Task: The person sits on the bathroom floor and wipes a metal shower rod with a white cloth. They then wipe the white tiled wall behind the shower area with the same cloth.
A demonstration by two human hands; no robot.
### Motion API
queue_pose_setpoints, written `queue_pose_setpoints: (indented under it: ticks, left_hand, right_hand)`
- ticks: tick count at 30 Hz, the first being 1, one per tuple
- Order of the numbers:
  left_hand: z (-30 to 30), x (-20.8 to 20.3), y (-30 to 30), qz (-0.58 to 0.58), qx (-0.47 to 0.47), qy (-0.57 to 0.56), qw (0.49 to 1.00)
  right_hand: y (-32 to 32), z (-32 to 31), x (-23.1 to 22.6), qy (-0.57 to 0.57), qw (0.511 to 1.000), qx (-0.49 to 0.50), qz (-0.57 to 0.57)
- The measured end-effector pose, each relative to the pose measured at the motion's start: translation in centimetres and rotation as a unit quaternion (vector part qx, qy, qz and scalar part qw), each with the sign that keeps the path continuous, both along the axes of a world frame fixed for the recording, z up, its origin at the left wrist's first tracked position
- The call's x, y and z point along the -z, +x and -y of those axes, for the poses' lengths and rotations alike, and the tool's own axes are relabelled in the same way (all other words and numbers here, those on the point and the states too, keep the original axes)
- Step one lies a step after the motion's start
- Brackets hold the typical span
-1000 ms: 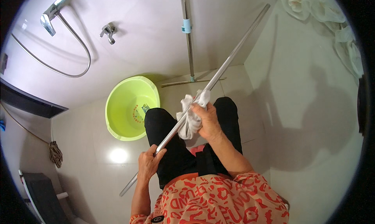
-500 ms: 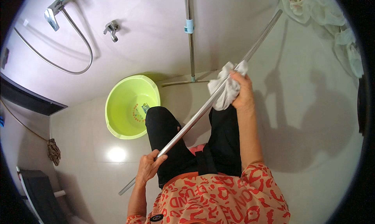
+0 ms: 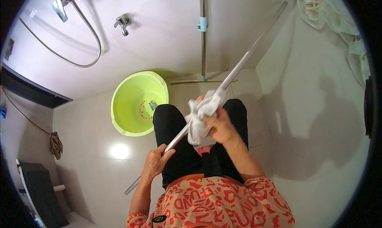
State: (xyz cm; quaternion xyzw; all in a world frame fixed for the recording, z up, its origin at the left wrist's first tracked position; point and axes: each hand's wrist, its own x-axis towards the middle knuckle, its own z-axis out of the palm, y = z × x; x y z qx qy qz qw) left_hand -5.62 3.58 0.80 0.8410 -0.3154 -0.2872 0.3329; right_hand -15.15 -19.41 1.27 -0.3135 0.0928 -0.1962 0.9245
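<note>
A long shiny metal pole [image 3: 242,62] slants from beside my left thigh up toward the far right wall. My left hand [image 3: 156,161] is closed around its lower part, with a short end sticking out below. Farther up, a white cloth [image 3: 202,115] is bunched around the pole. My right hand [image 3: 220,126] is closed on this cloth, pressing it round the metal; some of its fingers are hidden by the folds. The pole's far end reaches up in front of the wall, free of both hands.
A light green basin [image 3: 131,104] stands on the floor left of my knees. Behind it, a metal stand [image 3: 203,49] rises by the wall. A tap [image 3: 123,24] and a shower hose [image 3: 93,31] are on the wall. A mop [image 3: 55,145] leans at left; a pale curtain [image 3: 318,11] hangs at right.
My right hand and the white cloth have slid down the pole, closer to my left hand. My left hand keeps its hold. The view has shifted slightly.
</note>
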Motion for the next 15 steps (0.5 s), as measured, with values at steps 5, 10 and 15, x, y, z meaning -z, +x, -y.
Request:
queue_pose_setpoints:
  ticks: [5,10,15]
  left_hand:
    - [0.4,0.5,-0.5,0.012,-0.004,-0.015,1.0]
    - [1.0,-0.1,-1.0,0.06,-0.011,-0.018,0.998]
    - [0.2,-0.1,-0.9,0.085,-0.007,-0.011,0.996]
  right_hand:
    - [0.5,-3.8,1.2,0.039,0.997,0.021,-0.058]
    - [0.7,-1.5,-0.2,0.008,0.993,0.083,-0.082]
    - [0.6,3.5,-2.3,-0.039,0.991,0.123,-0.02]
